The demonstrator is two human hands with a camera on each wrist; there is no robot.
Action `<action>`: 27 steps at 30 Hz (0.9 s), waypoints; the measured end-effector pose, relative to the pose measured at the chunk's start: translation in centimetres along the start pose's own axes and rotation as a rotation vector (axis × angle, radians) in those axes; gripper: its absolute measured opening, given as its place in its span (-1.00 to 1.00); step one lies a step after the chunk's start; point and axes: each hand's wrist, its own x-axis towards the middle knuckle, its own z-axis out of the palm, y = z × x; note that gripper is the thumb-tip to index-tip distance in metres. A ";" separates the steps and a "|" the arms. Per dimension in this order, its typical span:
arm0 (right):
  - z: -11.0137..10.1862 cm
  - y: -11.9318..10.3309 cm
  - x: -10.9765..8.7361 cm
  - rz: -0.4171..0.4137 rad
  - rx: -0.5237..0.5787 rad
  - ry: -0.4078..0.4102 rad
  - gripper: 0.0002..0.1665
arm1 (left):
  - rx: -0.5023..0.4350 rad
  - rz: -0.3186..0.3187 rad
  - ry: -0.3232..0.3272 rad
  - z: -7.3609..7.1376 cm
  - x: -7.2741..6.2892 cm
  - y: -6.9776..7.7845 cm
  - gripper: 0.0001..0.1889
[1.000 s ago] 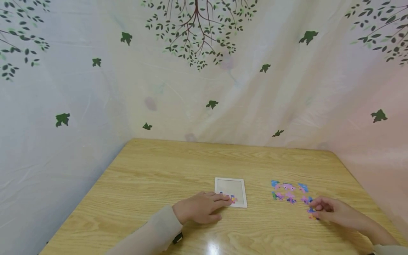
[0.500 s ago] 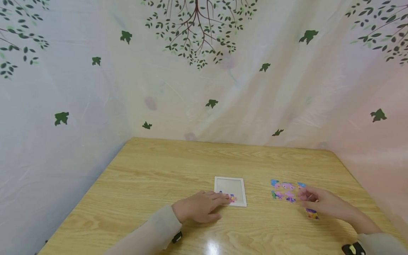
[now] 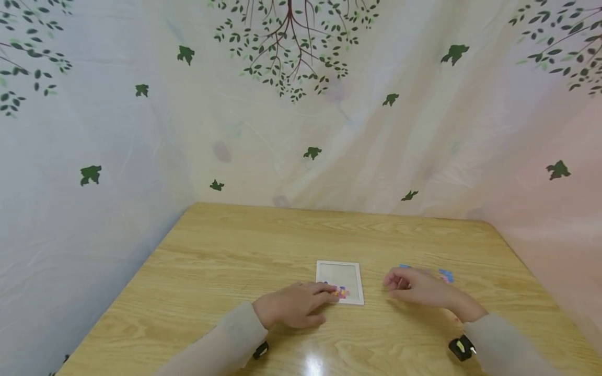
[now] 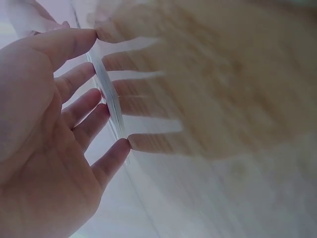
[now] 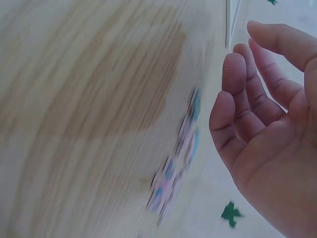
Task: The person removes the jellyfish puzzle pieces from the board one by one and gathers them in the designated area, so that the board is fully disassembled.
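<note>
My left hand (image 3: 296,305) lies palm down with extended fingers on the lower left of a small white puzzle frame (image 3: 361,284). In the left wrist view its fingertips (image 4: 119,151) touch the frame's edge and the table. Colourful jigsaw pieces (image 3: 343,293) fill part of the frame's bottom row, partly under those fingers. My right hand (image 3: 420,288) hovers over the loose jigsaw pieces (image 3: 446,275), hiding most of them. Its fingers are loosely bent, the thumb slightly apart from them; no piece shows between them in the right wrist view, where several loose pieces (image 5: 171,183) lie beyond.
The wood-grain table (image 3: 235,240) reaches back to a pale curtain (image 3: 263,130) printed with branches and green leaves. A black wrist device (image 3: 462,348) sits at the right cuff, another (image 3: 261,350) under the left.
My right hand has moved left from the right end of the loose pieces towards the frame, uncovering the upper right piece. My left hand has stayed on the frame, nearly still.
</note>
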 end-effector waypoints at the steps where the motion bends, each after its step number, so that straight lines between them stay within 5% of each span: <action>1: 0.3 -0.2 0.5 -0.013 0.008 -0.016 -0.81 | -0.008 0.006 0.002 0.0 0.0 0.0 -0.44; 14: 3.4 -2.0 5.5 -0.035 0.040 -0.052 -0.73 | -0.013 0.021 0.028 0.3 0.2 -0.3 -0.39; 27: 5.2 -3.5 7.4 -0.081 -0.003 -0.048 -0.73 | -0.007 0.040 0.043 -0.1 -0.2 -0.4 -0.44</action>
